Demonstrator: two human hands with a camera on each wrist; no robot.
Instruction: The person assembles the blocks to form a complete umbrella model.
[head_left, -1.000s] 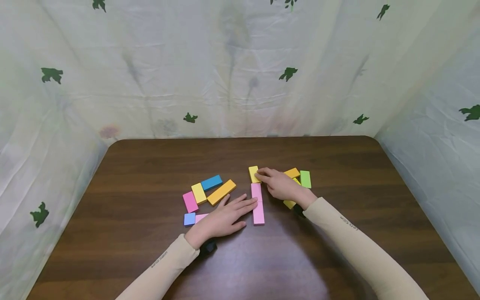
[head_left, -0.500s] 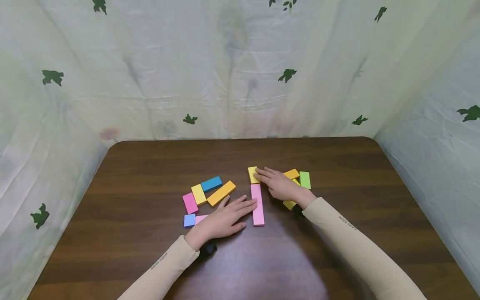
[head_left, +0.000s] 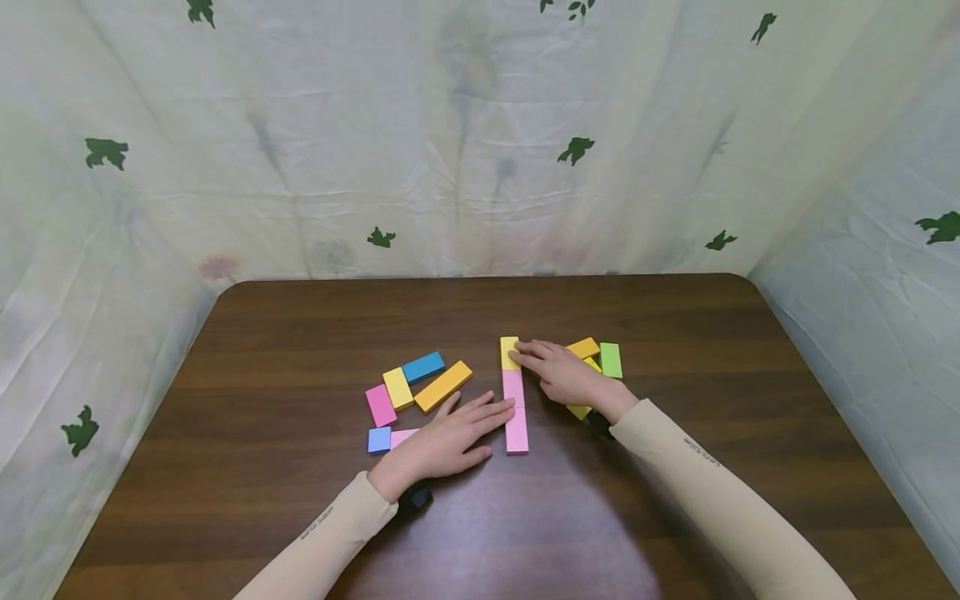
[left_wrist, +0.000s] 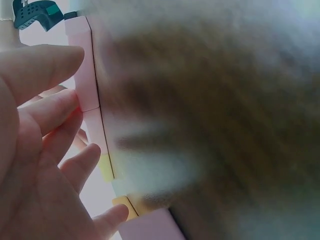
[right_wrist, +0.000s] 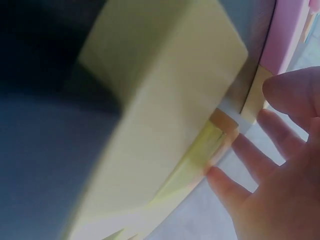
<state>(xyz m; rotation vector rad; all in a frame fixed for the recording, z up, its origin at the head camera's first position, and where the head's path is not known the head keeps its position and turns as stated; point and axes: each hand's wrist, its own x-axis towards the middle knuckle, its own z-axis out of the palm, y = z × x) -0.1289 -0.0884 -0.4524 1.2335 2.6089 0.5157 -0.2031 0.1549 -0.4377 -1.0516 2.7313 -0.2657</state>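
Note:
A yellow block (head_left: 508, 352) and two pink blocks lie end to end in a straight row on the wooden table. My left hand (head_left: 450, 437) reaches over from the left, fingers extended, its fingertips at the near pink block (head_left: 517, 432) beside the joint with the far pink block (head_left: 512, 387). From the right, my right hand (head_left: 566, 373) touches the yellow block's right side with its fingertips. In the right wrist view the thumb (right_wrist: 292, 90) is close to this yellow block (right_wrist: 258, 92), and the other fingers are spread.
Left of the row lie a blue block (head_left: 423, 367), a yellow block (head_left: 397, 388), an orange block (head_left: 443, 387), a magenta block (head_left: 381, 405) and a light-blue block (head_left: 378, 440). Beyond the right hand are an orange block (head_left: 583, 347) and a green block (head_left: 611, 360).
The yellow block has turned slightly and shifted a little right and nearer, from tilted to lined up with the pink blocks. The right fingers moved slightly with it; the left hand stayed put.

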